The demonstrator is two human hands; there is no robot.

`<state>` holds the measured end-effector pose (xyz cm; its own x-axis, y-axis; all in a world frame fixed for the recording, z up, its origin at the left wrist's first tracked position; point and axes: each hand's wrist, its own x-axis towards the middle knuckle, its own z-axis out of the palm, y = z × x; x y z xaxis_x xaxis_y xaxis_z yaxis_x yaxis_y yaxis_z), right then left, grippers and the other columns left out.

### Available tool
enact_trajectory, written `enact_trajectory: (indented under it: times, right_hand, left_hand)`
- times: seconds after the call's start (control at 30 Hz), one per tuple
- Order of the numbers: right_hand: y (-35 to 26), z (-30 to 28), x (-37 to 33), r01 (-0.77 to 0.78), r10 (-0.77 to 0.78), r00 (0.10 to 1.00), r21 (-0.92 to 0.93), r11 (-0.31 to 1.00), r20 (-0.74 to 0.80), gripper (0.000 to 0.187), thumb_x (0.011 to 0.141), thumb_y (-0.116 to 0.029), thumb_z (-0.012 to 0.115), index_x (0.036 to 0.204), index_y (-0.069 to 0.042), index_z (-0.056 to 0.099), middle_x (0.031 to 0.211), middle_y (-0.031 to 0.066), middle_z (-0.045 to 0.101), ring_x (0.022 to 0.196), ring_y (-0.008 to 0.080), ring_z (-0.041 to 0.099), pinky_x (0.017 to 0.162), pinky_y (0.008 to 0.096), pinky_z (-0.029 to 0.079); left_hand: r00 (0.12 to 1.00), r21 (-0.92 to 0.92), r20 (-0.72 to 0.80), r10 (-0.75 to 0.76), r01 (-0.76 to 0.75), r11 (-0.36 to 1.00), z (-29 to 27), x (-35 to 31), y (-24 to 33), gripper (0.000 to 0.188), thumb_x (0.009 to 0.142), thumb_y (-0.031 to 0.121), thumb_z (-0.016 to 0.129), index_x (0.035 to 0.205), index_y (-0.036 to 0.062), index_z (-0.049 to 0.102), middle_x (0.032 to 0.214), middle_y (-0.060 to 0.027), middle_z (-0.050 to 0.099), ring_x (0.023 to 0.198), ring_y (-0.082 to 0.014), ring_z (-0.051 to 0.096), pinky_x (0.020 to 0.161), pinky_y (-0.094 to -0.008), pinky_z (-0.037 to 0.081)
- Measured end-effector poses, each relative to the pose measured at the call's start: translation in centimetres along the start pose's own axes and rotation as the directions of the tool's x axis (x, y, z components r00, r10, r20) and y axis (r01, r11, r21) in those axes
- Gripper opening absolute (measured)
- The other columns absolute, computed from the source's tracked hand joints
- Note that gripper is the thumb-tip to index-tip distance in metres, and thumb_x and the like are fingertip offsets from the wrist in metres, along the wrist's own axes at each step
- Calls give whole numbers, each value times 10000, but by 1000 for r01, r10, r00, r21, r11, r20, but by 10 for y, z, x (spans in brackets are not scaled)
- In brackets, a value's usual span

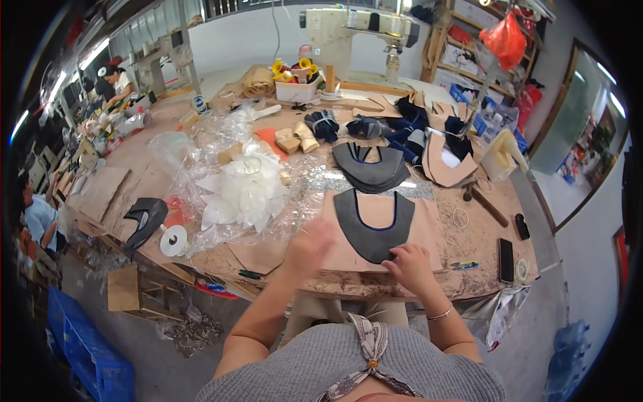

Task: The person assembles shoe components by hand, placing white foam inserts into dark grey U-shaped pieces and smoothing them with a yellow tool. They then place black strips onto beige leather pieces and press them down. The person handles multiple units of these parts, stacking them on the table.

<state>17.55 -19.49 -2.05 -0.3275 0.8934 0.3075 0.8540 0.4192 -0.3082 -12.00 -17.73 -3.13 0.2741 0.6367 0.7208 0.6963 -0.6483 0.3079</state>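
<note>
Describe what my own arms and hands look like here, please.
Both forearms are bare, with a ribbed grey knit top covering the shoulders. Your right hand is gloveless, with a thin, light-coloured bracelet at its wrist. Your left hand is also gloveless but motion-blurred, so small details can't be made out.

From here, I can read no words or numbers; the scarf carries only tiny letter-like print.

The right hand touches a grey U-shaped piece.
</note>
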Motion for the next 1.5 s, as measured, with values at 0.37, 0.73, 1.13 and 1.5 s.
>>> enact_trajectory:
  times: [0.37,0.73,1.13,1.5]
  right_hand:
    - [-114,25,141,460,-398,888,460,760,-230,171,806,-168,732,883,-26,675,876,121,657,867,298,617,753,376,491]
    - [-179,165,271,-85,30,995,662,745,94,399,820,-226,702,1113,37,641,1086,207,665,1001,323,641,878,380,503]
    - [-234,172,314,-314,189,933,438,842,307,409,659,-184,817,933,78,666,1035,257,653,1002,357,654,855,391,530]
    - [-227,194,299,138,-82,986,438,888,-143,244,691,-134,780,888,-22,689,883,184,693,835,321,669,781,390,534]
  left_hand:
    - [765,399,-273,-584,642,655,-51,55,-202,495,780,208,727,1209,24,560,1020,-178,667,1009,-367,600,945,-428,436]
    - [733,-393,-225,-642,534,749,-97,20,-137,118,851,99,702,950,35,697,796,-14,670,704,-82,578,660,-236,461]
    - [784,0,-106,-611,615,789,-123,-27,-133,263,808,16,599,1062,54,653,1127,-171,611,1021,-315,601,827,-381,511]
    - [637,481,-162,-754,718,503,-104,34,-236,305,884,155,607,1165,37,595,1132,-155,636,1201,-363,489,1024,-424,348]
